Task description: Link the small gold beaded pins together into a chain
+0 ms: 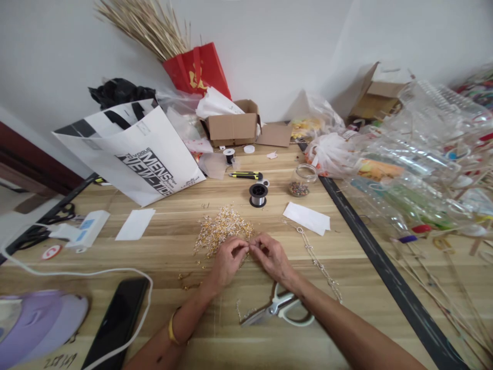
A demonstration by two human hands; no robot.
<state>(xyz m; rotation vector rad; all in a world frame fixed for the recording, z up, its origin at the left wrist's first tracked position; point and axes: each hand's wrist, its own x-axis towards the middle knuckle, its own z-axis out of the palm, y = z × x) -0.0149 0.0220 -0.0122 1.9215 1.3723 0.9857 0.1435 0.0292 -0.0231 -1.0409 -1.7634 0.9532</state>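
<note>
My left hand [230, 257] and my right hand [271, 256] meet at the near right edge of a heap of small gold and white beads [219, 228]. Thumb and forefinger are pinched together on each hand, the tips almost touching. Whatever they hold is too small to make out. Below my right wrist lie scissors [274, 308] with pale handles, partly covered by the forearm. A beaded chain [316, 262] stretches along the table to the right of that hand. Beyond the hands stands a spool of silvery wire [258, 196].
A glass jar of beads [301, 182], a folded white paper [307, 218] and a utility knife [245, 176] lie farther back. At left are a white paper bag [134, 149], a power strip [88, 228] and a phone [117, 321]. Plastic bottles [385, 205] crowd the right.
</note>
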